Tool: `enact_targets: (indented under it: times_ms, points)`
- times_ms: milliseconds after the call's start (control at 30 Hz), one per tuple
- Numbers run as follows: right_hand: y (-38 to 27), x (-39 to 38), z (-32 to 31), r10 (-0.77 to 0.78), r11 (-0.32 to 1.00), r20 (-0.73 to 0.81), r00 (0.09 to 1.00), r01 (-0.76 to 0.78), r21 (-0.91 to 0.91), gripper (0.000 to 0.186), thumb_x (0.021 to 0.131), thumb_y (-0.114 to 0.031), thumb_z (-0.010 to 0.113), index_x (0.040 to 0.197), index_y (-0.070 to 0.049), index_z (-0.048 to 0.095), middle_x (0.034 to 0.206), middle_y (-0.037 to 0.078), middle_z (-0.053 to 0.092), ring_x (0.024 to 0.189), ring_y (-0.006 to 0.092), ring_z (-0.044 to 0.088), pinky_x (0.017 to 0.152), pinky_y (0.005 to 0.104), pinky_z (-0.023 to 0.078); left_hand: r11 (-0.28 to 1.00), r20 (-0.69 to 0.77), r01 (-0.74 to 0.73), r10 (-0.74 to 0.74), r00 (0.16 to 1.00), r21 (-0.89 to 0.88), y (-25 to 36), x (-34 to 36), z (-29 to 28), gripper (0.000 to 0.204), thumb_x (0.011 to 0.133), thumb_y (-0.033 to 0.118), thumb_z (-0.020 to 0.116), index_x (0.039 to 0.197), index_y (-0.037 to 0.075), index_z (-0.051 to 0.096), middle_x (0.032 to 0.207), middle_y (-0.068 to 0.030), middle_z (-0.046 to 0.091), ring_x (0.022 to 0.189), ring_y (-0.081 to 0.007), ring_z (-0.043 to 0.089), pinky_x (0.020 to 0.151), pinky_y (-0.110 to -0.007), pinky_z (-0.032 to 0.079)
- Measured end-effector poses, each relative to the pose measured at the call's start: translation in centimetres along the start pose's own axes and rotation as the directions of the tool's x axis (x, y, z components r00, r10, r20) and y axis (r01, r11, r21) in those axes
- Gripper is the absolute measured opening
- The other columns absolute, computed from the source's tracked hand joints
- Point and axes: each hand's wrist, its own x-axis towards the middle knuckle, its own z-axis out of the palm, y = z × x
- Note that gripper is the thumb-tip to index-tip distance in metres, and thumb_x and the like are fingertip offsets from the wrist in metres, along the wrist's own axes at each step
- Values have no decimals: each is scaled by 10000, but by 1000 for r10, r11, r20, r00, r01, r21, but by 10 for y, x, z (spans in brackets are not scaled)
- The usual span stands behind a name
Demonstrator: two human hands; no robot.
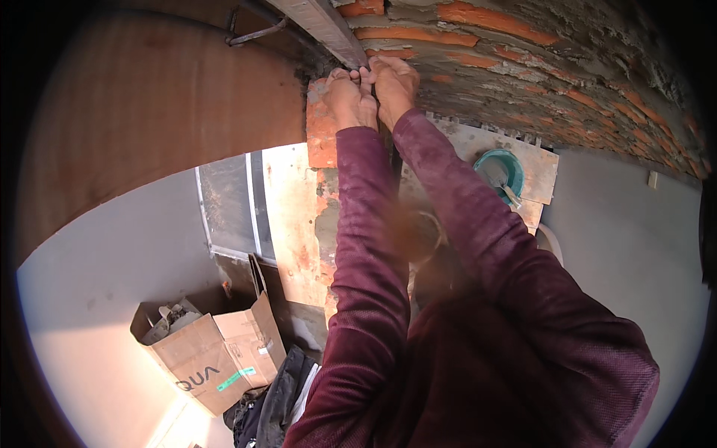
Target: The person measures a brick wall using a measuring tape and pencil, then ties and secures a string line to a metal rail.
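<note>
Both my arms, in maroon sleeves, reach up to where a pale straight bar meets the rough brick wall. My left hand is closed, its fingers curled together just below the bar's end, beside an orange brick edge. Close against it, my right hand is pinched at the bar's end and next to the wall's mortar. Whatever lies between the fingertips is too small or hidden to make out.
On a board platform at right stands a teal bucket with a tool in it. A brown wooden panel fills the upper left. Below are a window, an open cardboard box with rubble, and dark cloth.
</note>
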Motion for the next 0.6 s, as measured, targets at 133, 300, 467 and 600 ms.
enact_targets:
  times_ms: [133, 300, 467, 600]
  points:
    - [-3, -4, -20, -20, 997, 38, 999, 22, -71, 143, 921, -76, 614, 954, 52, 668, 746, 43, 634, 693, 112, 581, 666, 262, 474, 1000, -33, -2, 2, 999, 0, 2, 1, 1, 114, 1009, 76, 470, 921, 23, 518, 840, -41, 488, 719, -151, 490, 721, -333, 533]
    - [4, 8, -17, -161, 986, 3, 987, 161, -34, 138, 903, -86, 642, 945, 40, 680, 719, 12, 595, 636, 93, 506, 598, 258, 428, 992, -1, 37, -38, 999, -117, 0, 4, 0, 102, 1010, 75, 463, 927, 39, 511, 838, -40, 487, 721, -154, 485, 729, -341, 528]
    - [-5, -2, -8, -74, 997, 30, 997, 74, -7, 151, 857, -47, 647, 964, 55, 678, 680, 19, 581, 633, 96, 515, 609, 238, 410, 976, -8, 49, -51, 999, -214, 4, 14, -12, 38, 1015, 85, 469, 1018, 53, 489, 864, -5, 491, 720, -147, 474, 764, -363, 544]
    - [-7, -3, -13, 17, 1000, 113, 993, -16, -10, 186, 899, -77, 625, 1030, 52, 659, 701, 27, 596, 605, 72, 512, 529, 222, 406, 973, -13, 54, -59, 998, -225, 9, 12, -16, 68, 996, 2, 449, 1023, 61, 469, 874, -37, 456, 758, -187, 453, 875, -464, 541]
